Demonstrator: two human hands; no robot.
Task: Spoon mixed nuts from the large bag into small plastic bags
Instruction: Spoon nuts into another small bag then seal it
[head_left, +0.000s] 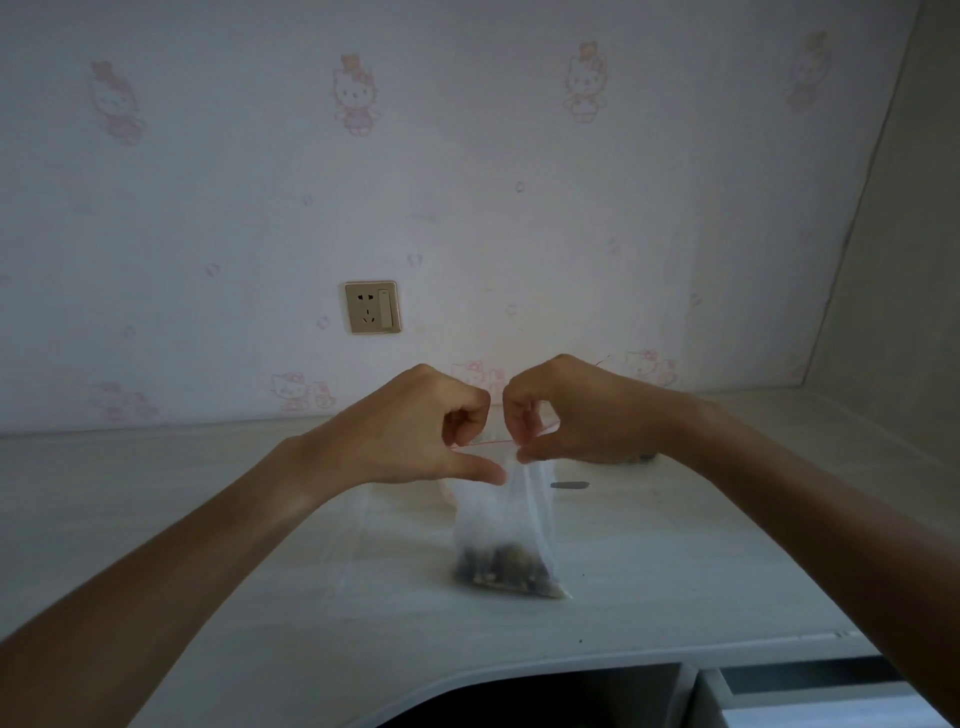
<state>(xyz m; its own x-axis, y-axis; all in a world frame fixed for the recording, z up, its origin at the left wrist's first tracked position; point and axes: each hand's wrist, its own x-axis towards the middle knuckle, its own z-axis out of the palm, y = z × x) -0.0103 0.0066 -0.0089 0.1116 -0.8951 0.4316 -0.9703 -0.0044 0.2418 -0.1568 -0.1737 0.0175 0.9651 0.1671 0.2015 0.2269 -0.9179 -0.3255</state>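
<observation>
I count one small clear plastic bag with a thin red zip line along its mouth (506, 525), and it is the only filled bag I can see. A single dark heap of mixed nuts (506, 571) sits in its bottom, with the bag's base resting on the pale, wood-grained tabletop (675, 571). Just left of the bag lies one flat sheet of clear plastic (358, 540) on the tabletop; I cannot tell whether it is another bag. Just right of the bag's mouth, on the tabletop, is one small grey oblong thing (570, 485), too blurred to name.

The bag hangs straight down from my fingers, its mouth at my fingertips and the nuts well below them. My left hand (415, 431) is curled, the thumb stretched out toward the bag's upper left corner and the forefinger bent down onto the red line, pinching it. My right hand (571, 415) is curled too, thumb and fingers nipped together on the right end of the mouth. Both hands are raised above the tabletop, knuckles nearly meeting over the bag, forearms reaching in from either side.

Behind the bag, one beige wall socket with a switch (372, 307) sits on pale wallpaper printed with pink cartoon cats (356, 93).
</observation>
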